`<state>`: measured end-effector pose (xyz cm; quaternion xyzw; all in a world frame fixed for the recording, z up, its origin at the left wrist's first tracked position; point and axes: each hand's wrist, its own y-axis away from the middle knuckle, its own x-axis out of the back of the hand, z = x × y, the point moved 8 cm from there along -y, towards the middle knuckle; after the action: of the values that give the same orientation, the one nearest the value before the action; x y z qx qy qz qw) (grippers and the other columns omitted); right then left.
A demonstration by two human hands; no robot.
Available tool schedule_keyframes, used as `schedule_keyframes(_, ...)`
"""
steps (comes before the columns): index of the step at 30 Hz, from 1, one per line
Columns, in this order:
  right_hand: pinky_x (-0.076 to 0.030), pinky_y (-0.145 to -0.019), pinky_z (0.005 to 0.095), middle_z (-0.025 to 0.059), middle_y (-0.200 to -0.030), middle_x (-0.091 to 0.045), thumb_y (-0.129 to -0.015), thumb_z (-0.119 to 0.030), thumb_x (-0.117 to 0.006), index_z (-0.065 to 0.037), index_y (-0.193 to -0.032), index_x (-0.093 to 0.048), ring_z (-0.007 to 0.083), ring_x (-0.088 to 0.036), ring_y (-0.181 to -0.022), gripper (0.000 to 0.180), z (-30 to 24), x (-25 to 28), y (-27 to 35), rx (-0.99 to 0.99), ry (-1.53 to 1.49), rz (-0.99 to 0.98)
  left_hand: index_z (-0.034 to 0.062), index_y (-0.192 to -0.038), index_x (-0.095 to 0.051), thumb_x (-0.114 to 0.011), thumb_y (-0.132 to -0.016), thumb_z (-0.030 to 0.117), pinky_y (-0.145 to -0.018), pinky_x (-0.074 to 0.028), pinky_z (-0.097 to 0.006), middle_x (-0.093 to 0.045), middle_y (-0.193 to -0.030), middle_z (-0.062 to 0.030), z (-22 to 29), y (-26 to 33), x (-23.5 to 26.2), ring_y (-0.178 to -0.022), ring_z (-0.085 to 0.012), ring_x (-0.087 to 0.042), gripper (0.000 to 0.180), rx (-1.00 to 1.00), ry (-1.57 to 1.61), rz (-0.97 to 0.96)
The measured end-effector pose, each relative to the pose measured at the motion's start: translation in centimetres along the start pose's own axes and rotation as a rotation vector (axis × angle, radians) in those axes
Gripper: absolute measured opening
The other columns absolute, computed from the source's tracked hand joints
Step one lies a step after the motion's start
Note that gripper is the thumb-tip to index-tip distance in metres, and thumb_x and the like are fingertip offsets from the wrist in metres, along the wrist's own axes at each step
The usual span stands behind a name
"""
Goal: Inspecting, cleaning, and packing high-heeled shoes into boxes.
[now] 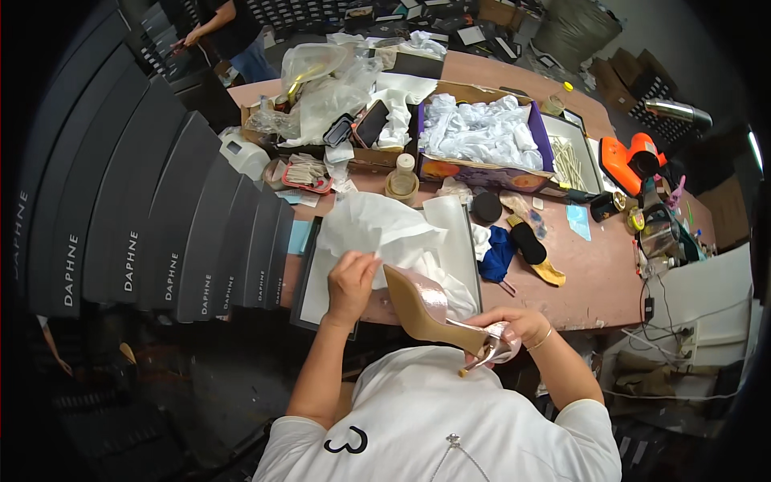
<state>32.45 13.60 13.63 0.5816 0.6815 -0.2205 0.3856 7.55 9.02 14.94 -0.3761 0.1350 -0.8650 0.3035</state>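
Note:
My right hand is wrapped round the heel end of a pale pink, glittery high-heeled shoe. The shoe is tilted, its tan sole facing me and its toe pointing up to the left. My left hand is closed, its fingertips pinching the edge of white tissue paper just left of the toe. That paper lies crumpled in an open shoe box with a dark rim, at the table's near edge. Whatever lies beneath the paper is hidden.
Dark shoe boxes are stacked high on the left. Behind stand a purple carton of white crumpled paper, a jar and a tray of sticks. Cloths, a black sponge and an orange tool lie right. A person stands far left.

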Motion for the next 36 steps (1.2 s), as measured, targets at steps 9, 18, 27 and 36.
schedule_keyframes(9, -0.051, -0.069, 0.0271, 0.0122, -0.106, -0.057, -0.076, -0.023, -0.075, 0.000, -0.123, -0.044, 0.0172, -0.060, -0.089, 0.062, 1.2, 2.1, -7.5, 0.298, -0.106, 0.450, 0.0039, -0.090, -0.067, -0.071, -0.074, 0.002, -0.052, -0.045, -0.031, -0.057, -0.070, -0.0088, 8.4, 2.3, 2.9, -0.058, -0.0242, -0.059, 0.016, -0.331, 0.260, -0.285)
schedule_keyframes(18, -0.047, -0.091, 0.0322, 0.0131, -0.123, -0.053, -0.089, -0.021, -0.060, -0.002, -0.133, -0.041, 0.0207, -0.055, -0.109, 0.052, -1.5, 4.9, -5.6, 0.567, -0.210, 0.660, 0.0012, -0.096, -0.066, -0.071, -0.072, -0.001, -0.050, -0.046, -0.031, -0.059, -0.071, -0.0078, 13.0, 4.6, -2.3, -0.056, -0.0218, -0.059, 0.025, -0.386, 0.382, -0.325)
schedule_keyframes(27, -0.040, -0.101, 0.0348, 0.0158, -0.132, -0.047, -0.093, -0.024, -0.053, -0.004, -0.132, -0.045, 0.0260, -0.049, -0.119, 0.045, 0.8, 4.9, -5.2, 0.842, 0.665, 0.907, 0.0013, -0.093, -0.065, -0.074, -0.073, 0.006, -0.051, -0.048, -0.031, -0.060, -0.071, -0.0092, 17.4, 8.3, -3.2, -0.057, -0.0237, -0.060, 0.023, -0.559, 0.664, -0.451)
schedule_keyframes(36, -0.040, -0.101, 0.0355, 0.0157, -0.135, -0.046, -0.093, -0.024, -0.052, -0.004, -0.131, -0.046, 0.0269, -0.050, -0.118, 0.044, 1.6, 2.8, -6.2, 0.715, 1.058, 0.906, 0.0058, -0.139, -0.033, -0.066, -0.084, 0.044, -0.101, -0.034, -0.037, -0.041, -0.137, -0.0061, 3.8, 7.9, -3.0, -0.124, -0.0213, -0.040, 0.075, 0.687, 1.177, -0.165)
